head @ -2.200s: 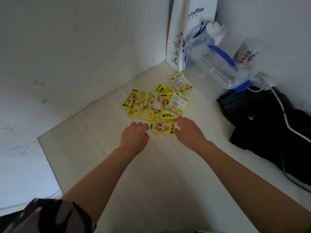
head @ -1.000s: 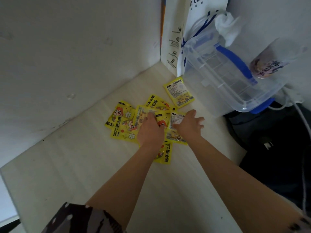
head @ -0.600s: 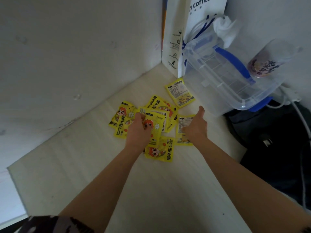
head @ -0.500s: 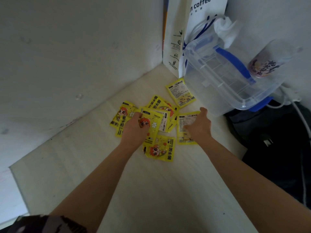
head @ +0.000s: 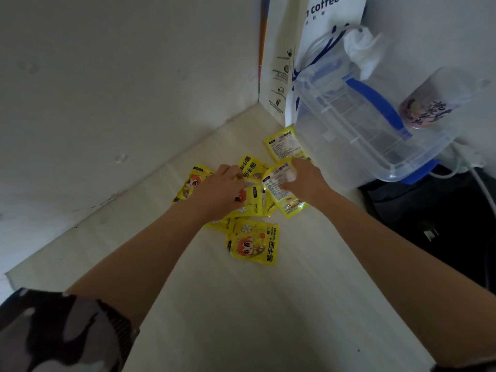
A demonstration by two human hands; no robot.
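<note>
Gathering looked barely begun. Most of the hand-warmer packets (head: 249, 167) lay loose in an overlapping heap on the tabletop (head: 241, 304), near the corner of the walls and just beside the clear box (head: 362, 135). Left hand (head: 221, 190) sat on the heap w/ fingers curled down and seemed to grip the front-up packet (head: 251, 204) by its left edge; the thumb was hidden. Right hand (head: 306, 181) pinched the back-up packet (head: 277, 183) along its right side, tilted a bit off the pile. So approx. two in hand, the rest left to collect. A lone packet (head: 253, 244) lay apart, nearest the camera. A far packet (head: 285, 143) lay right against the box wall, touching or not I couldn't tell. No packet showed inside the box, as far as its cloudy walls let me judge.

Materials: packets were flat rectangular sachets of glossy yellow film, cartoon face on the front, white print panel on the back — thin, slippery, prob. apt to slide over each other. Tabletop was pale matt wood grain. Box was translucent hard plastic w/ a ribbed grid showing through, plus blue handle and clip. Behind it stood a white paper bag (head: 308, 63) of smooth card, w/ a printed cup (head: 429, 106) at right — and a soft black bag (head: 442, 224) lay beside the box
</note>
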